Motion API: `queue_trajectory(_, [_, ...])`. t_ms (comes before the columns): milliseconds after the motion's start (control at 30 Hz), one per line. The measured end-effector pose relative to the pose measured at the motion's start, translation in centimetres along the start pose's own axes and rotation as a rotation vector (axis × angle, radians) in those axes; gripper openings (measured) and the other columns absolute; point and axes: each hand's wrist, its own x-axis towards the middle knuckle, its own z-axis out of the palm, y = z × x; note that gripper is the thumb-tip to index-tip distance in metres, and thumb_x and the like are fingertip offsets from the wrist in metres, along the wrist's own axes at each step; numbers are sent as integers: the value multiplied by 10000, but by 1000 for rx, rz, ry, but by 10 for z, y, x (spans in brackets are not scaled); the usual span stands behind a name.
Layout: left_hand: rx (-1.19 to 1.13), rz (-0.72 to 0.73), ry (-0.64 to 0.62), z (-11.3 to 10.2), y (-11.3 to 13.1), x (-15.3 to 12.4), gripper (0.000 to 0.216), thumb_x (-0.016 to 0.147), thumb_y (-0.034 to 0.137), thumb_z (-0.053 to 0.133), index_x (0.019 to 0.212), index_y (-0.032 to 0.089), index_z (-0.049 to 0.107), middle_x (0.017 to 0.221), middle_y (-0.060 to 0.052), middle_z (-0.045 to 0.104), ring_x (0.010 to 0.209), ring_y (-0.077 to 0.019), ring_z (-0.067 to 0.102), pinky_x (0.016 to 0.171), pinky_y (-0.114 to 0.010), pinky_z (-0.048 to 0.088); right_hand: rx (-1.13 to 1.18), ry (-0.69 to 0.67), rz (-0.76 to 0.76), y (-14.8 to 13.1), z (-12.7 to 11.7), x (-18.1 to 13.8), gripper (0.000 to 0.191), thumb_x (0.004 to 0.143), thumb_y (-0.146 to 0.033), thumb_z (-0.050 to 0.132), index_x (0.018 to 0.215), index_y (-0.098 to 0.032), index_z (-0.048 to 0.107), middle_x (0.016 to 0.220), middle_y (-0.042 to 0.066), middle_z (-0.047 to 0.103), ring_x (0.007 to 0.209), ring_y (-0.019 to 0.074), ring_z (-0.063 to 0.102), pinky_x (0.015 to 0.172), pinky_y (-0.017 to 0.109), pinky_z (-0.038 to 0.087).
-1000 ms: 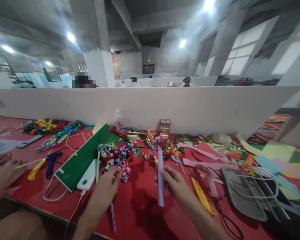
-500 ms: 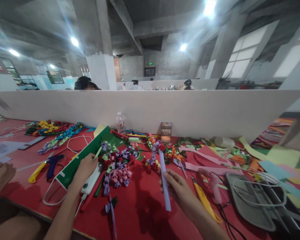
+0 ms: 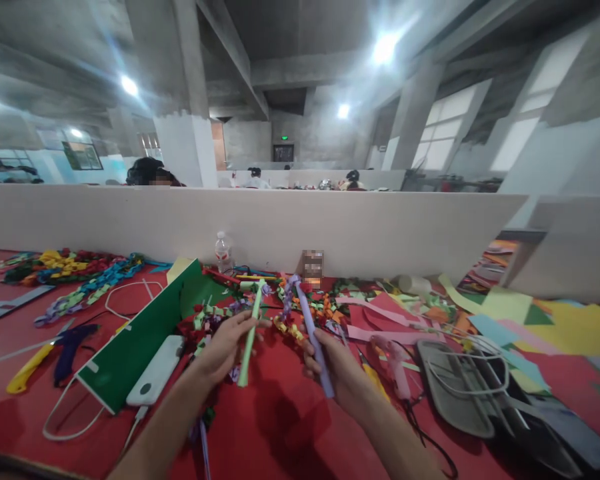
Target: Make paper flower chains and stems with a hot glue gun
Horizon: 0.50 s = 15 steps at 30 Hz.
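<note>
Above the smooth red table [image 3: 245, 447], the left hand [image 3: 225, 345] pinches a slim, straight green stick [image 3: 249, 353] between its fingers; the right hand [image 3: 339, 360], fingers bent, grips a thicker purple stick [image 3: 310, 323]. Both tops lean toward each other.

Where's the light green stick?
In the head view, the light green stick is near the middle, in the left hand, left of the purple stick in the right hand.
</note>
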Motion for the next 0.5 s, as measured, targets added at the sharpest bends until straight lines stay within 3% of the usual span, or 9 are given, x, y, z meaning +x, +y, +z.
queue_trajectory(100, [-69,57,-3,27,-26,8,373,704,357,827,976,155,671,875,-33,695,658,-96,604,531,-172,494,-92,42,-40,11,2,3,423,679,-478,849,856,-196,588,668,-67,565,472,58,464,467,202,420])
queue_trajectory(233, [3,107,-36,49,-41,13,463,688,454,821,1005,147,682,922,-56,690,741,-151,646,557,-237,551,-228,156,-78,23,3,9,501,617,-523,860,905,-216,589,639,-69,577,501,97,524,439,207,436])
queue_trajectory(367, [179,210,27,51,-48,21,470,697,466,798,993,115,699,817,-49,686,586,-123,600,476,-220,502,-338,145,-55,25,7,7,498,697,-580,778,979,-230,563,668,-57,604,488,103,548,408,197,423])
queue_trajectory(500, [324,323,-17,45,-50,26,377,795,440,701,976,109,717,712,-24,658,520,-108,555,463,-210,448,-492,20,-89,23,8,8,557,734,-599,751,1074,-218,527,814,-20,663,505,107,607,412,198,429])
